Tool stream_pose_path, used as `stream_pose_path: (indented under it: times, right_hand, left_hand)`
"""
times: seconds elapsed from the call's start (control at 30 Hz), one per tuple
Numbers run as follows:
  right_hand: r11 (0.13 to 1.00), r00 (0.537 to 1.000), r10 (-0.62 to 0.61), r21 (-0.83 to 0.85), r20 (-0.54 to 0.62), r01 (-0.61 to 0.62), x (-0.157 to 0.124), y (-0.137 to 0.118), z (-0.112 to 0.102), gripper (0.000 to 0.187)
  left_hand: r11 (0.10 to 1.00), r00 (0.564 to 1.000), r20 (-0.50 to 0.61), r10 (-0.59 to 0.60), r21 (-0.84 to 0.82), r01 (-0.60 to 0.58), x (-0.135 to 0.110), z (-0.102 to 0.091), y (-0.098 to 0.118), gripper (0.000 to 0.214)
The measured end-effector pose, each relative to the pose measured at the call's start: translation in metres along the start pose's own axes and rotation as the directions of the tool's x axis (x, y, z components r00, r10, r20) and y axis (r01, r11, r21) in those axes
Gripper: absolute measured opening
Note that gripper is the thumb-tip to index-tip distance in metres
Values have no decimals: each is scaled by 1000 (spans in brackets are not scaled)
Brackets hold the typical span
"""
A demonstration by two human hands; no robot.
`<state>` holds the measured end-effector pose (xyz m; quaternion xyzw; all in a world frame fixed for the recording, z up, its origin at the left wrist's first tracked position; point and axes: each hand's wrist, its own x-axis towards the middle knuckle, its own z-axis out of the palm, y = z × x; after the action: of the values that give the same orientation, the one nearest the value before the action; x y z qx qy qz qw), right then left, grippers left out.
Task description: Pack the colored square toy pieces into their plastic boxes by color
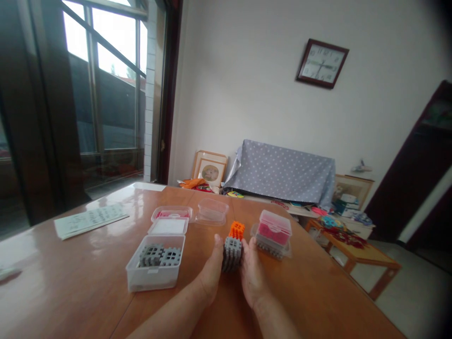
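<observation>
A stack of grey plastic interlocking pieces with notched edges stands on the wooden table. My left hand presses against its left side with the thumb up, and my right hand closes in along its right side, so the stack is held between both. Just behind it sits an orange notched block, touching or nearly touching the grey pieces. To the left, an open clear plastic box contains more grey pieces, some with window-like openings. My fingers are partly hidden by the stack.
A clear box with pink contents stands on a tray to the right. Behind are an open pink-filled container and clear lid. Papers lie at left. Beyond the table are a dotted cloth cover and low wooden bench.
</observation>
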<state>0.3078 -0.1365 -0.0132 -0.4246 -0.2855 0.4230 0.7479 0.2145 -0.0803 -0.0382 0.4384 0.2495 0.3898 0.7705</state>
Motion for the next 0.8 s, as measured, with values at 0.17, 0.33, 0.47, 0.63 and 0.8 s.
stream_pose_path:
  times: [0.17, 0.33, 0.47, 0.63, 0.8]
  right_hand:
    - [992, 993, 118, 45, 29, -119, -2, 8, 1, 76]
    - [986, 987, 161, 43, 23, -162, 1, 21, 2, 77]
    - [987, 988, 144, 62, 53, -148, 1, 25, 2, 75]
    - [987, 989, 139, 78, 53, -142, 2, 28, 0, 72]
    - [993, 994, 105, 62, -7, -104, 3, 27, -5, 68]
  left_hand:
    - [1000, 1000, 16, -18, 13, 18, 2, -1, -5, 81]
    - [1000, 999, -54, -8, 23, 9, 2, -1, -8, 79]
    - [1000, 999, -47, -7, 23, 8, 0, 3, -6, 76]
    - [1000, 999, -46, -13, 25, 14, -3, 7, -1, 76]
    - [1000, 999, -41, -6, 16, 7, -7, 10, 3, 77]
